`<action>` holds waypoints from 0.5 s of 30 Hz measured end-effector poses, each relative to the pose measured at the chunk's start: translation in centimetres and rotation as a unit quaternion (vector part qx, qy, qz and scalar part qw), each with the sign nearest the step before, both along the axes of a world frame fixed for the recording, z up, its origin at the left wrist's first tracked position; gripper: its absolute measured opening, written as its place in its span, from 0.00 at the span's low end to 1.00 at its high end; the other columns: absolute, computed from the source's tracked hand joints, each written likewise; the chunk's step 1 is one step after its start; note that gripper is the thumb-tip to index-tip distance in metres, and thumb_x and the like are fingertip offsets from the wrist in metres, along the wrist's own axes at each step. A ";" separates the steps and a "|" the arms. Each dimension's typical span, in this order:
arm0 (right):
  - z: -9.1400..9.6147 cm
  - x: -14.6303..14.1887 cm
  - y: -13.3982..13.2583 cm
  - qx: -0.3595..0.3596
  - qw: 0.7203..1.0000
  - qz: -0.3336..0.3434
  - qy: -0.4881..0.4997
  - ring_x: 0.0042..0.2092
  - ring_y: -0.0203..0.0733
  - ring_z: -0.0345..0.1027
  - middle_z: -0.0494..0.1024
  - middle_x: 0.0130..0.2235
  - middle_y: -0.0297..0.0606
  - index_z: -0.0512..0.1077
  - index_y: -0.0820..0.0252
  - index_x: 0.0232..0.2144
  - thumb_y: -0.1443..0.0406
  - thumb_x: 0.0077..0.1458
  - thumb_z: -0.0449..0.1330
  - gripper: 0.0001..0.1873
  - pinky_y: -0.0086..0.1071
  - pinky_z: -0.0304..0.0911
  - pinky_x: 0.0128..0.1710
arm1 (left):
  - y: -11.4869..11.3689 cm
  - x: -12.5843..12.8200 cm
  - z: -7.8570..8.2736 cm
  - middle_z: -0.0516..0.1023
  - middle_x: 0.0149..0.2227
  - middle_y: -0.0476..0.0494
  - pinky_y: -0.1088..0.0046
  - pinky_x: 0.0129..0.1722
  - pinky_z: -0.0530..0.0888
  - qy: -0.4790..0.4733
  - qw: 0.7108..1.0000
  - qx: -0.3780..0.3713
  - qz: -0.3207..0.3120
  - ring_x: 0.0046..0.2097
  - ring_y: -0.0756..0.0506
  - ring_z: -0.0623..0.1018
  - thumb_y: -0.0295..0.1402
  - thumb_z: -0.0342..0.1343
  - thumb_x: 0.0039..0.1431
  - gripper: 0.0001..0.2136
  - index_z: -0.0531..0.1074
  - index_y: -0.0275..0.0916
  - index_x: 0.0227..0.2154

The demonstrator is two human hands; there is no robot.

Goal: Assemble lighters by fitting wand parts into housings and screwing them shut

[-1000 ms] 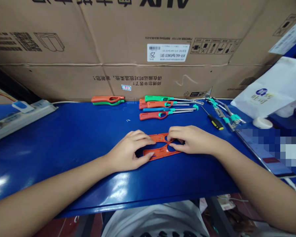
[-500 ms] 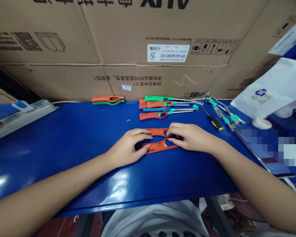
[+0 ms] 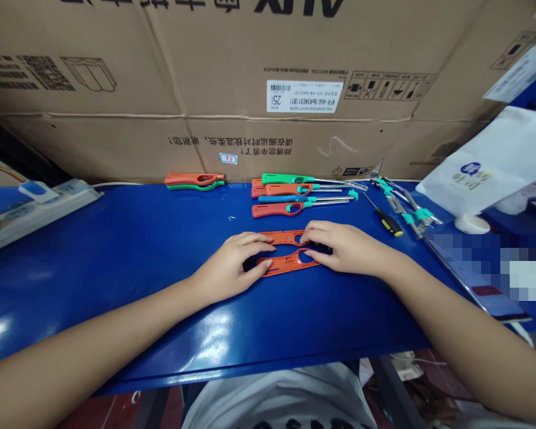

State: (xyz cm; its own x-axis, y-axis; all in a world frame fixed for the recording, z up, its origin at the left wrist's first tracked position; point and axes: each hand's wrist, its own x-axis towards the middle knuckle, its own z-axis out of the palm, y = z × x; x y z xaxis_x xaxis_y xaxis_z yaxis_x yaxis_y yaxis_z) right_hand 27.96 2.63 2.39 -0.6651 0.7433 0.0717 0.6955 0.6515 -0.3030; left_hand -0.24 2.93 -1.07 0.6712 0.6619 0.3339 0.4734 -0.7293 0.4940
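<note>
Two orange lighter shell halves lie side by side on the blue table, their inner sides facing up. My left hand (image 3: 232,265) holds their left ends, fingers on the far half (image 3: 288,238) and thumb on the near half (image 3: 283,263). At the trigger openings, my right hand (image 3: 339,245) grips both halves, fingertips on the far one and thumb on the near one. Each hand's fingers partly cover the pieces.
Several long-nosed lighters (image 3: 277,210) lie behind the hands, with orange and green casings (image 3: 194,179) to their left. A screwdriver (image 3: 388,221), metal lighter parts (image 3: 402,205) and a phone (image 3: 477,280) lie right. A power strip (image 3: 67,208) is left; a cardboard box (image 3: 223,71) stands behind.
Both hands and the two shell halves stay almost in place. The view has shifted very slightly.
</note>
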 end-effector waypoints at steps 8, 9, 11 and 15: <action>0.3 0.2 -0.2 0.007 1.000 0.012 0.012 0.50 0.45 0.72 0.76 0.51 0.43 0.73 0.57 0.49 0.63 0.65 0.57 0.12 0.36 0.67 0.47 | -0.2 0.0 0.2 0.80 0.52 0.40 0.56 0.58 0.73 -0.026 1.000 0.008 -0.003 0.57 0.39 0.76 0.37 0.55 0.69 0.13 0.77 0.41 0.51; 0.4 0.4 -0.1 0.017 1.000 0.012 0.019 0.49 0.45 0.72 0.76 0.50 0.42 0.73 0.56 0.49 0.63 0.65 0.57 0.11 0.35 0.67 0.46 | -0.3 0.0 0.3 0.79 0.53 0.40 0.56 0.59 0.72 -0.026 1.000 0.014 -0.006 0.57 0.39 0.76 0.38 0.56 0.68 0.13 0.77 0.41 0.51; 0.6 0.8 0.2 0.054 0.998 0.000 0.037 0.47 0.44 0.72 0.77 0.46 0.41 0.73 0.56 0.44 0.62 0.65 0.57 0.08 0.34 0.66 0.44 | -0.5 -0.1 0.5 0.79 0.53 0.40 0.55 0.60 0.71 -0.024 0.999 0.028 -0.019 0.58 0.39 0.75 0.38 0.58 0.67 0.14 0.76 0.42 0.52; 1.2 2.5 1.3 0.135 0.987 -0.072 0.053 0.40 0.43 0.71 0.77 0.39 0.39 0.71 0.56 0.35 0.64 0.62 0.56 0.04 0.33 0.63 0.39 | -0.8 -0.3 0.6 0.77 0.55 0.39 0.58 0.60 0.71 -0.015 0.996 0.024 -0.085 0.58 0.40 0.74 0.37 0.61 0.65 0.19 0.71 0.41 0.57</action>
